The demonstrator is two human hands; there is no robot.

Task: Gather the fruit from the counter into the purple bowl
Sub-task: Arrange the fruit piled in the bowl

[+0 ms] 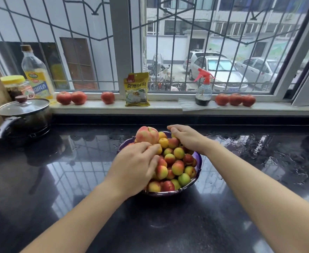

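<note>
A: Both hands are over the purple bowl [198, 157] at the middle of the black table [58, 179], and it is heaped with small fruit [177, 168].

B: Where is the left hand [135, 167]?

A: On the near-left side of the heap, palm down, fingers spread and bent over the top fruit, pressing on them. I cannot tell whether it has one pinched underneath.

B: And the right hand [185, 136]?

A: At the far-right rim, fingers loosely curled and touching the fruit there. Nothing plainly held.

B: That big peach [147, 134]?

A: It sits at the far-left top of the heap, just beyond the left fingertips and to the left of the right hand. The left hand is nearer, I'd say. Being round, it has no long axis to line up with.

B: Surfaces?

A: The peach looks matte and fuzzy, pink over cream. The small fruit are smooth, red, yellow and green. The bowl looks like glossy translucent plastic with a scalloped edge. The table is polished dark stone, wet with droplets toward the far right.

B: Any fruit left outside?

A: None on the table that I can see. Red round ones [71, 98] stand on the far windowsill [164, 107].
</note>
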